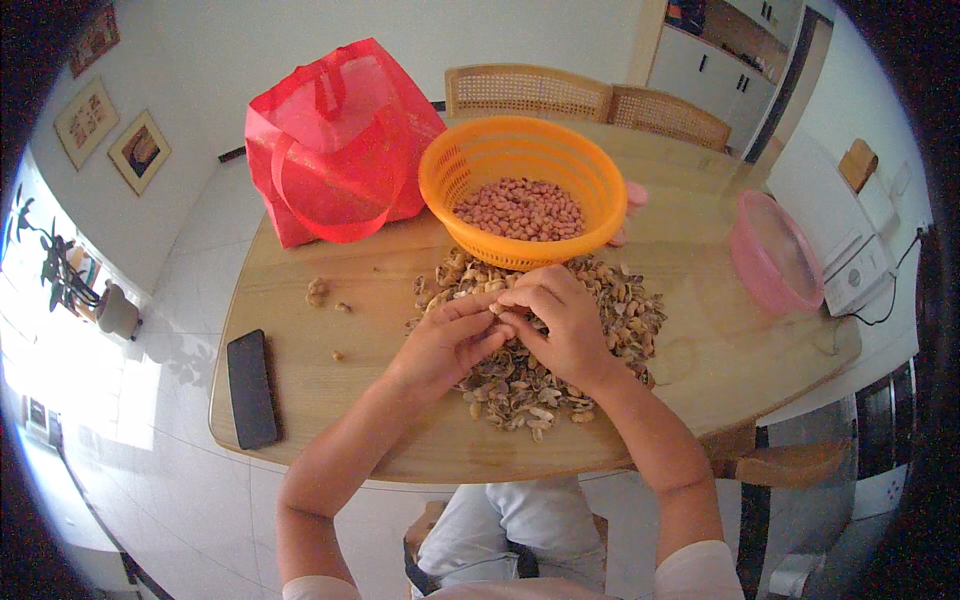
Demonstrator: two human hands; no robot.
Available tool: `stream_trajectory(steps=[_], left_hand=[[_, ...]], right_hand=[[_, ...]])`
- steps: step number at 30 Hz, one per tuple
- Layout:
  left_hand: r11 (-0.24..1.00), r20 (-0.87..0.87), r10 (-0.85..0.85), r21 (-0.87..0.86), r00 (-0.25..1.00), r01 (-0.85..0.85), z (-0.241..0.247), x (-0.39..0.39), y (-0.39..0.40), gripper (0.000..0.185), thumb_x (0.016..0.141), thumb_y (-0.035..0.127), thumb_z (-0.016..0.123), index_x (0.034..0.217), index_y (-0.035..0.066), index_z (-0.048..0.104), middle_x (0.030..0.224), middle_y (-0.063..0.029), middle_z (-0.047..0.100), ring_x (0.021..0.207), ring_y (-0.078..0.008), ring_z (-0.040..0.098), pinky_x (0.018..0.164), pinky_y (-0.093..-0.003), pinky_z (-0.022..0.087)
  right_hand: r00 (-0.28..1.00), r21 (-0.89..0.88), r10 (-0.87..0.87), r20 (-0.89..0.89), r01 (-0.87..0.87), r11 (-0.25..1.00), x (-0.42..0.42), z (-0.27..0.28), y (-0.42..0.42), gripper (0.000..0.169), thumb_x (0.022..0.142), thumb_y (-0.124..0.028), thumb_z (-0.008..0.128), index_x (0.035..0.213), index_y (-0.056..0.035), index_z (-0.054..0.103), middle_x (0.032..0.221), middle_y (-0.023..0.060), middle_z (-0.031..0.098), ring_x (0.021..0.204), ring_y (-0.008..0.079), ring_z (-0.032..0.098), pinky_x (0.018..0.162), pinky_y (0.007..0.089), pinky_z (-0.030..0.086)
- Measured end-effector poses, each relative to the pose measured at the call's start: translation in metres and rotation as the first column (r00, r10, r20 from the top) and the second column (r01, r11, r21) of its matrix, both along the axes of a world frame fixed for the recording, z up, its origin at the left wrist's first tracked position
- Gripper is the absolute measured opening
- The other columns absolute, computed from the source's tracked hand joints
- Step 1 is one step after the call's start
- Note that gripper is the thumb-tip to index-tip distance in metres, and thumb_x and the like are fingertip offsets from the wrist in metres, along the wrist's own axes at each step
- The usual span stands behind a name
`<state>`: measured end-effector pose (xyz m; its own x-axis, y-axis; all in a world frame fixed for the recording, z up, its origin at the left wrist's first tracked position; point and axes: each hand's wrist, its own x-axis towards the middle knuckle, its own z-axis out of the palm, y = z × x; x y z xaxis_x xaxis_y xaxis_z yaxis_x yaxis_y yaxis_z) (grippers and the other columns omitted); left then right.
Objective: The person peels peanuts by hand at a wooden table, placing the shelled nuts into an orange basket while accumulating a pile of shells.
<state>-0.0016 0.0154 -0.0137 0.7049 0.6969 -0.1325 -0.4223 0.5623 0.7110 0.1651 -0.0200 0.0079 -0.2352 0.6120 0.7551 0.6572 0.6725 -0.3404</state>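
Observation:
My left hand (450,345) and my right hand (559,322) meet over a heap of peanut shells (525,397) on the wooden table. Between the fingertips of both hands is a small peanut (496,308), partly hidden by the fingers; whether it is in its shell is hard to tell. Just beyond the hands stands an orange plastic colander (525,253), with shelled reddish peanuts (521,210) in its bottom. The heap reaches up to the colander's near side and spreads under both hands.
A red bag (337,150) stands at the back left. A black phone (253,390) lies near the left edge, with a few loose peanut pieces (317,292) beyond it. A pink basin (772,255) is at the right, near a white device (855,277). Cane-backed chairs (529,90) stand behind the table (705,360).

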Motion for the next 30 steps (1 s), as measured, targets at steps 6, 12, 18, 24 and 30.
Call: stream_trajectory(steps=[6,12,18,24,30], left_hand=[[1.0,0.024,0.008,0.025,1.0,-0.009,0.002,0.0,0.0,0.031,0.088,0.001,0.041,0.118,-0.005,0.044,0.105,-0.0114,0.056,0.093,-0.0155,0.058,0.083,-0.0226,0.049],[0.999,0.018,0.005,0.036,1.0,-0.006,0.001,0.001,0.001,0.029,0.089,0.003,0.043,0.116,-0.004,0.046,0.106,-0.0123,0.056,0.093,-0.0164,0.058,0.083,-0.0225,0.049],[0.935,-0.214,0.304,0.251,0.928,-0.249,0.022,-0.004,0.0,0.026,0.089,0.005,0.044,0.113,-0.005,0.049,0.102,-0.0114,0.058,0.088,-0.0155,0.059,0.076,-0.0218,0.049],[0.612,-0.066,0.65,0.637,0.757,-0.469,0.07,-0.017,0.011,0.021,0.088,0.005,0.047,0.104,-0.007,0.055,0.095,-0.01,0.06,0.079,-0.0128,0.06,0.072,-0.0226,0.049],[0.345,-0.308,0.657,0.934,0.688,0.088,0.124,0.018,0.051,0.029,0.083,0.007,0.055,0.112,0.004,0.054,0.1,-0.0083,0.06,0.09,-0.0141,0.057,0.08,-0.0276,0.046]], right_hand=[[0.999,-0.016,0.019,-0.031,-0.02,1.0,0.003,-0.002,0.001,0.024,0.065,-0.003,0.065,0.085,-0.0077,0.054,0.081,0.0089,0.053,0.079,0.0291,0.054,0.069,0.0402,0.044],[0.993,-0.012,0.012,-0.119,-0.013,1.0,0.0,-0.004,0.002,0.021,0.068,-0.003,0.065,0.084,-0.0066,0.052,0.08,0.0101,0.053,0.078,0.0299,0.054,0.069,0.0392,0.044],[0.999,0.033,-0.053,-0.014,0.053,0.998,0.005,0.001,0.001,0.021,0.069,-0.006,0.065,0.087,-0.0066,0.053,0.082,0.0098,0.054,0.079,0.0295,0.054,0.071,0.0388,0.045],[0.989,0.015,-0.094,0.119,0.093,0.996,0.003,0.002,0.0,0.027,0.071,-0.011,0.063,0.097,-0.008,0.055,0.087,0.0085,0.054,0.084,0.0284,0.053,0.075,0.0399,0.045],[0.989,0.041,-0.05,0.14,0.044,0.998,0.001,0.001,-0.002,0.026,0.072,-0.011,0.063,0.096,-0.0081,0.054,0.087,0.0087,0.056,0.082,0.0287,0.055,0.072,0.0399,0.046]])
